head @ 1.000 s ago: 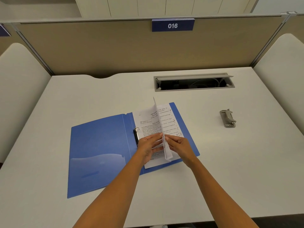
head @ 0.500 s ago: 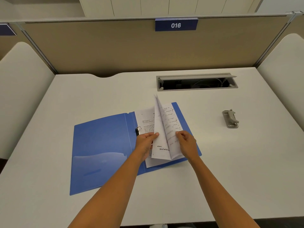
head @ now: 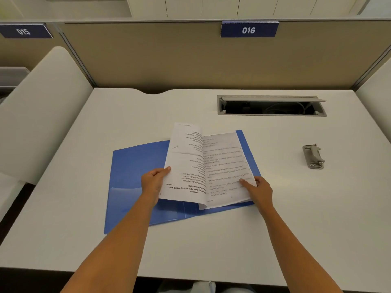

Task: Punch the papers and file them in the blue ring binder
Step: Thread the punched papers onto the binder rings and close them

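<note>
1. White laminate desk (head: 275, 218) fills most of the view; beige partition (head: 169, 60) stands behind it, carrying a navy tag "016" (head: 249, 29).
2. Cable tray (head: 271, 106), lid raised, recessed in the desk at far right.
3. Blue ring binder (head: 135, 172) lies open flat at desk centre, its inner pocket on the near-left flap. Rings hidden under the sheets.
4. Papers (head: 224, 166), printed, lie on the binder's right half with the text upside down to the wearer. One sheet (head: 184, 161) is lifted and swung over to the left, curving up above the spine.
5. Left hand (head: 153, 182) grips the lifted sheet's left edge, thumb on top, fingers curled beneath.
6. Right hand (head: 259, 188) rests at the stack's near-right corner, index finger stretched flat on the top page; probably pressing rather than pinching, though the other fingers are poorly seen.
7. Grey hole punch (head: 314, 156) sits alone on the desk, well apart to the right of the binder.
</note>
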Demonstrator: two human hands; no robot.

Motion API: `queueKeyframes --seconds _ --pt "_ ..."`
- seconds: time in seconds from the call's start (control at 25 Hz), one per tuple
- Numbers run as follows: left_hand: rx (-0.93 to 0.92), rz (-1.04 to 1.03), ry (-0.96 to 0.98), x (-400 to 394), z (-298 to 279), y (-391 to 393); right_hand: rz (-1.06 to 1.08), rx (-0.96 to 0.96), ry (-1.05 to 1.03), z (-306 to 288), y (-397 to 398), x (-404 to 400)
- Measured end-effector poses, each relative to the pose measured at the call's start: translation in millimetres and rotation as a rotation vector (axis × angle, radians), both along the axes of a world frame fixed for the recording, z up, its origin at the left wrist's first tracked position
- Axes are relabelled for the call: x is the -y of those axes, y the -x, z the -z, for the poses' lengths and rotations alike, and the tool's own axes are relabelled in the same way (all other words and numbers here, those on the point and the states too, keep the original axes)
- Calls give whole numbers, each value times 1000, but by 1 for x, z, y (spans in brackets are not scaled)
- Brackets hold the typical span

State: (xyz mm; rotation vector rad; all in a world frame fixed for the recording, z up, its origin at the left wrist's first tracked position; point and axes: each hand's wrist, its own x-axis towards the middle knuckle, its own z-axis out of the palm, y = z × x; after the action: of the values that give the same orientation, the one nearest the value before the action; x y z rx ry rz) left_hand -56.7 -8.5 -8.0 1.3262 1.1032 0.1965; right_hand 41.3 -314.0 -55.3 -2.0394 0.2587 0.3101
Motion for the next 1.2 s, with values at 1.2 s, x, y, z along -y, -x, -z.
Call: queueKeyframes --seconds 1.2 --pt "-27 41 -260 18 -24 -18 -134 364 272 -85 23 -74"
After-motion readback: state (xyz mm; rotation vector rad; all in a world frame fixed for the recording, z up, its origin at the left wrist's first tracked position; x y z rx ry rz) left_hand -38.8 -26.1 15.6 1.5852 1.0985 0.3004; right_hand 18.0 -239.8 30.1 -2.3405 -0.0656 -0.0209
